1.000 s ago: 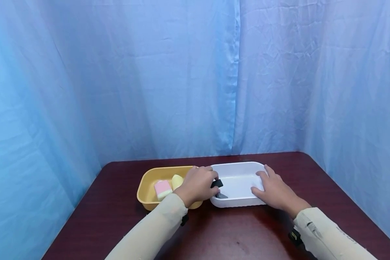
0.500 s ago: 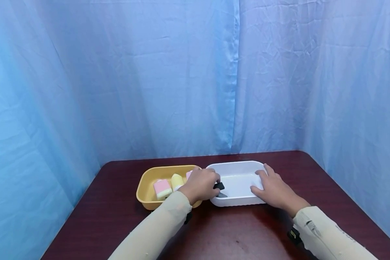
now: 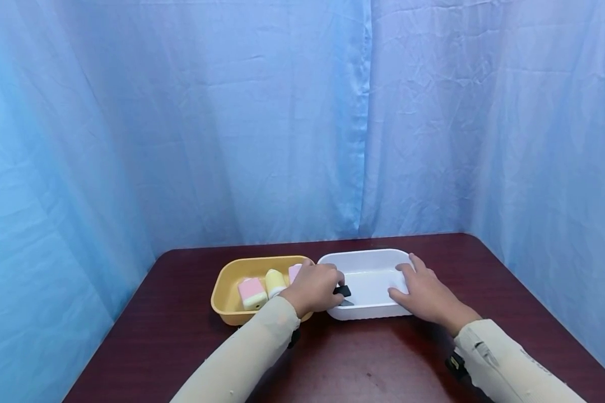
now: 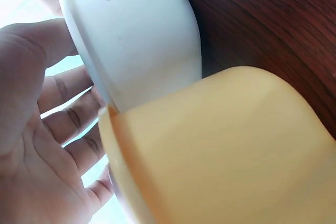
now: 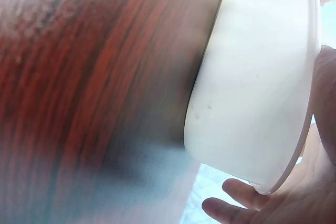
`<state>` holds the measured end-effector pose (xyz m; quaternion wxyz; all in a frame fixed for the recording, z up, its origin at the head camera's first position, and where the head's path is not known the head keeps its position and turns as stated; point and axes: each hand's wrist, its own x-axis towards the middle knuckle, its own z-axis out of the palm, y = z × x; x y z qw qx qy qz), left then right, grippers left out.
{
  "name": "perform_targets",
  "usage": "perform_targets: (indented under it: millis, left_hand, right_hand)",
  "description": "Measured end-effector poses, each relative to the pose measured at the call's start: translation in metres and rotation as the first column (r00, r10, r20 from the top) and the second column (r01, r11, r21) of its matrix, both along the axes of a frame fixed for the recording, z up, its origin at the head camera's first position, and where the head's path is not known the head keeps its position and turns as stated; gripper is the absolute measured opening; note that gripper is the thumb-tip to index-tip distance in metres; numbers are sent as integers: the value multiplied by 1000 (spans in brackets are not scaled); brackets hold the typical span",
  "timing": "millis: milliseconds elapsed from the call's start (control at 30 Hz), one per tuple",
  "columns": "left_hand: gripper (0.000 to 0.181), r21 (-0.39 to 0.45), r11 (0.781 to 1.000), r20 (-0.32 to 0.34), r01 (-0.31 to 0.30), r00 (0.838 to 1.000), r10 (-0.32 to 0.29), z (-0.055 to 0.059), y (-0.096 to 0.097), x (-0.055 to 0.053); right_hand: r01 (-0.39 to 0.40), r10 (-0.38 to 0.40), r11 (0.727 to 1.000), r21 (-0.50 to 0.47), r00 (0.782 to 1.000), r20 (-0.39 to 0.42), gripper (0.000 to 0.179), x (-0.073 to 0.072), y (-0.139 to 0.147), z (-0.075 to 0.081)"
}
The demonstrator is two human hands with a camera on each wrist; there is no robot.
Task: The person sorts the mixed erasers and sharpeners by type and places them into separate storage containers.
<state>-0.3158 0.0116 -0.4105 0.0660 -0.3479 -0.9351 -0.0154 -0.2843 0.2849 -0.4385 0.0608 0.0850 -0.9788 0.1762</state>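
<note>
My left hand reaches over the meeting ends of a yellow basin and a white basin. Its thumb and fingers pinch a small black block-like object inside the white basin's left end. A grey patch shows just below it. In the left wrist view, the left fingers lie beyond the rims, and the black object is hidden. My right hand rests over the white basin's right end, thumb and forefinger inside the rim. In the right wrist view, two extended fingers pass the basin's corner.
Inside the yellow basin sit a pink-and-cream block, a yellow piece with a pointed top and a pink piece partly behind my left hand. Both basins stand on a dark red wooden table. Blue curtains surround it.
My left hand has shifted slightly right and toward me with the black object, uncovering the pink piece and more of the yellow one. The right hand has hardly moved.
</note>
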Motion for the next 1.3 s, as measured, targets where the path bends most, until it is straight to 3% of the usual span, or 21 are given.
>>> perform_targets:
  millis: [1300]
  left_hand:
    - [21,47,999,19,-16,1000,15,-3,2,-2]
  right_hand:
    - [2,-1,1000,-27,999,32,71,-1,1,-1]
